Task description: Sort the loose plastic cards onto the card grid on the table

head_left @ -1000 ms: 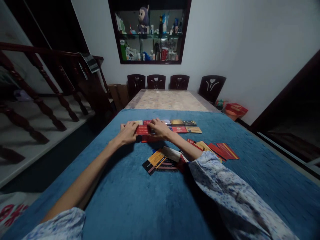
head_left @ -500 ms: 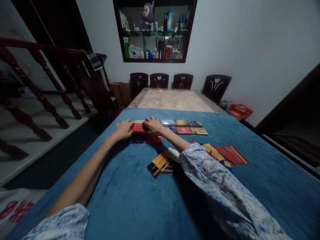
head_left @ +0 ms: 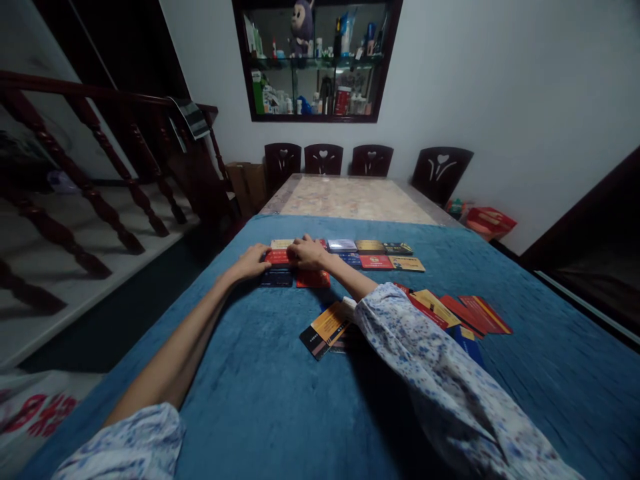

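While the right forearm crosses the plush blue cloth (head_left: 240,400) in a white sleeve speckled with blue (head_left: 425,353), a loose heap of thin orange-and-black cards (head_left: 327,325) lies nearest, partly covered by that arm. To its right, a 2nd loose spread: flat red cards striped in yellow (head_left: 487,313), a yellow card (head_left: 434,305) and a blue card (head_left: 469,343).

Beyond the heap, 2 cards show in a front row: a dark rectangular card (head_left: 277,279) and a bright red rectangular card (head_left: 313,279). Just past these, in the middle row, lies a red card with pale print (head_left: 277,257). The left hand (head_left: 251,261) is at its left end, fingers slightly bent; the right hand (head_left: 307,254) curls over its right end. Grip or light touch: cannot tell for either.

The back row includes a silver-white card (head_left: 342,245) and a gold card (head_left: 370,247).

Progress, my judgement: 3 rows formed, the front apparently shortest; the 2 loose groups not yet in rows.

Farthest: the pale stone-patterned tabletop (head_left: 350,197), 4 dark wooden chairs (head_left: 373,170).
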Motion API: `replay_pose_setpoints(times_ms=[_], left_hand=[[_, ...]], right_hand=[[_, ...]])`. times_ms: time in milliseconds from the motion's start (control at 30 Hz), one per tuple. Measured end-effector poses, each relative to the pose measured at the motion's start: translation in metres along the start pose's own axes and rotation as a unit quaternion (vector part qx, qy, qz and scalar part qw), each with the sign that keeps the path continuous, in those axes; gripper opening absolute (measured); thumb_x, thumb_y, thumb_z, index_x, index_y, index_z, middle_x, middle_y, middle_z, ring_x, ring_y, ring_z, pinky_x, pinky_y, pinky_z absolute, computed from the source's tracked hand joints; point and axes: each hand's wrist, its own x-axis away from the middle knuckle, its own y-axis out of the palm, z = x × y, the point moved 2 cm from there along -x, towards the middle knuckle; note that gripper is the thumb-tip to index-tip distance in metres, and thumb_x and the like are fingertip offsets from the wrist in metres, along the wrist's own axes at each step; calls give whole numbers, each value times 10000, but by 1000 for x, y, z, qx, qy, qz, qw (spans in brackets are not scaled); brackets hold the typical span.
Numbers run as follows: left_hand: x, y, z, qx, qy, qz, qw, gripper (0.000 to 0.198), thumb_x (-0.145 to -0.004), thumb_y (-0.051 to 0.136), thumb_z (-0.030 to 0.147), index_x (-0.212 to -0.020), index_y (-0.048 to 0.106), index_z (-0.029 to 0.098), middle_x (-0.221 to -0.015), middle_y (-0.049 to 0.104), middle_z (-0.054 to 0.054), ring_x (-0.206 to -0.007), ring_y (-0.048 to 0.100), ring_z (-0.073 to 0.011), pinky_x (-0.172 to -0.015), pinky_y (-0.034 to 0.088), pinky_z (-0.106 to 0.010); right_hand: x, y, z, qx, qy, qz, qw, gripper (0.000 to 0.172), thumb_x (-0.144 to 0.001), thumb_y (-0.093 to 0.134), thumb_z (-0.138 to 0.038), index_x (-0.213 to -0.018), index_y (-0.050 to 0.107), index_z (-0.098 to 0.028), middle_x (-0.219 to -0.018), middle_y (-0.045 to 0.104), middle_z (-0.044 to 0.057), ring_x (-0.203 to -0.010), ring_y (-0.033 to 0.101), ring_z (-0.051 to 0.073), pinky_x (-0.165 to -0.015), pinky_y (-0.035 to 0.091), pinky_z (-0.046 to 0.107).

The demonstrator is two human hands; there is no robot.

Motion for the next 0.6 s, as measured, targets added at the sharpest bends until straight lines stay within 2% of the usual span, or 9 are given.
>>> replay_pose_setpoints(times_ms=[133, 600], left_hand=[[-3, 3, -4, 41, 3, -16, 999, 524, -734, 546, 245, -1233, 628, 107, -1288, 638, -144, -1202, 577, -297, -1089, 431, -441], [-3, 3, -4, 36, 5, -8, 999, 488, -731, 544, 263, -1193, 657, 156, -1264, 653, -116, -1207, 574, -307, -1101, 424, -457]], right_hand=[[-1, 2, 1, -5, -2, -3, 1000, 324, -893, 577, -382, -1170, 661, -235, -1315, 588, 129, -1204, 445, 338, -906, 441, 485], [-5, 4, 3, -19, 4, -2, 1000, 339, -865, 620, -410, -1146, 671, -228, -1294, 611, 139, -1201, 477, 356, -903, 455, 480]])
